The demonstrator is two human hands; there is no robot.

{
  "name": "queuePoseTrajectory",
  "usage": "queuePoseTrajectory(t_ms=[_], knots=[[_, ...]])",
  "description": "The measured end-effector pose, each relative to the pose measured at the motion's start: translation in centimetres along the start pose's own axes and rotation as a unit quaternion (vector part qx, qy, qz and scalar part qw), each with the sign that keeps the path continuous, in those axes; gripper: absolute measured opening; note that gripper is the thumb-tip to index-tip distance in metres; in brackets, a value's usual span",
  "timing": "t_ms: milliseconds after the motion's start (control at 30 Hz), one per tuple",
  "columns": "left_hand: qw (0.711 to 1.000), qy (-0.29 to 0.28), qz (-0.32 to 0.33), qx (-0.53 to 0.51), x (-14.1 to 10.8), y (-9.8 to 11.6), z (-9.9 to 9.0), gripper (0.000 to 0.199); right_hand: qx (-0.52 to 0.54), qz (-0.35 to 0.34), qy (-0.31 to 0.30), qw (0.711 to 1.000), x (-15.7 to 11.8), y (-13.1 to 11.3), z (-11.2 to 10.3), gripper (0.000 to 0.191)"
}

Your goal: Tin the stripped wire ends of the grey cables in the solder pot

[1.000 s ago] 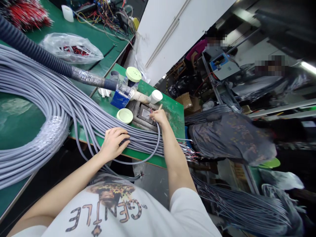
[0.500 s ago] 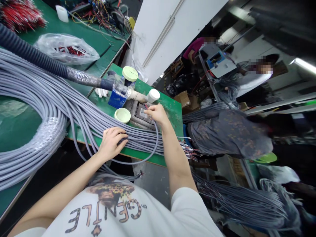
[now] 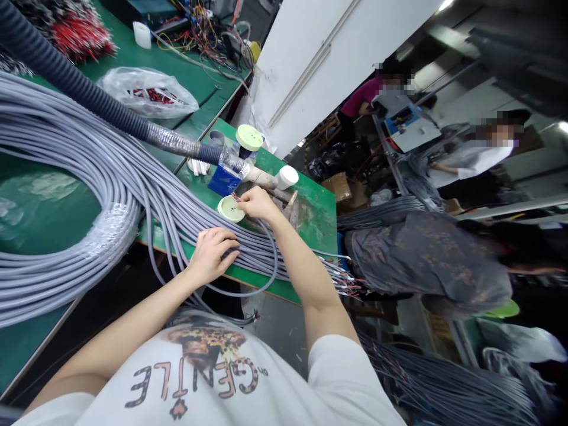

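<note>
My right hand (image 3: 258, 205) pinches the end of a grey cable (image 3: 274, 260), which loops down and round below my wrist. Thin stripped wires (image 3: 235, 197) stick out past the fingertips, over a small pale green dish (image 3: 227, 207). Across the bundle of grey cables (image 3: 177, 204) lies my left hand (image 3: 213, 254), fingers apart and loosely bent, thumb toward the table's front edge. Behind my right hand, the squarish metal block on the table is mostly hidden.
A ribbed dark hose (image 3: 110, 112) ends in a pipe beside a blue box (image 3: 224, 180). Near it stand a white cup (image 3: 287, 177) and a lidded jar (image 3: 249, 137). Further left is a plastic bag (image 3: 148, 92) of small red and black pieces. Other people work at the right.
My right hand has moved left with the cable end, from over the metal block to the pale green dish. My left hand stays on the bundle. The view has shifted slightly.
</note>
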State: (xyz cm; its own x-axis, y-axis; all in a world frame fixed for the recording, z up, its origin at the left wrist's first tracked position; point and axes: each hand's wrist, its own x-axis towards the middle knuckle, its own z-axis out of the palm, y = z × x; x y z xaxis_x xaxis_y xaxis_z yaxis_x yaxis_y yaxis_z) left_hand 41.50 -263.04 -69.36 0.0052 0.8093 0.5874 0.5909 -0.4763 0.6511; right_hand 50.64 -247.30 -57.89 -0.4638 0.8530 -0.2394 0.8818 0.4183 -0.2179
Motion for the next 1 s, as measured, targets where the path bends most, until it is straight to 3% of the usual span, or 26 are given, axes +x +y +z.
queuePoseTrajectory(t_ms=[267, 400, 500, 600, 767, 1000], knots=[[1.0, -0.002, -0.008, -0.009, 0.0, 0.0, -0.1, 0.017, -0.048, 0.014, -0.009, 0.999, 0.7, -0.9, 0.8, 0.013], [1.0, -0.003, -0.007, -0.011, 0.0, 0.1, -0.2, 0.017, -0.012, 0.004, -0.001, 1.0, 0.1, 0.0, -0.2, 0.019], [1.0, 0.0, -0.001, -0.008, 0.1, 0.1, -0.2, 0.016, 0.054, 0.007, 0.03, 0.998, -0.8, 2.2, -1.8, 0.026], [1.0, 0.0, 0.002, -0.003, 0.1, 0.1, -0.2, 0.016, 0.123, 0.064, 0.07, 0.988, -1.5, 5.8, -2.8, 0.023], [1.0, -0.001, -0.002, 0.005, 0.1, 0.2, -0.3, 0.016, 0.187, 0.181, 0.116, 0.959, -1.4, 11.2, -2.2, 0.017], [1.0, -0.003, -0.005, 0.006, 0.1, 0.2, -0.2, 0.016, 0.19, 0.218, 0.109, 0.951, -0.6, 13.6, -0.6, 0.015]])
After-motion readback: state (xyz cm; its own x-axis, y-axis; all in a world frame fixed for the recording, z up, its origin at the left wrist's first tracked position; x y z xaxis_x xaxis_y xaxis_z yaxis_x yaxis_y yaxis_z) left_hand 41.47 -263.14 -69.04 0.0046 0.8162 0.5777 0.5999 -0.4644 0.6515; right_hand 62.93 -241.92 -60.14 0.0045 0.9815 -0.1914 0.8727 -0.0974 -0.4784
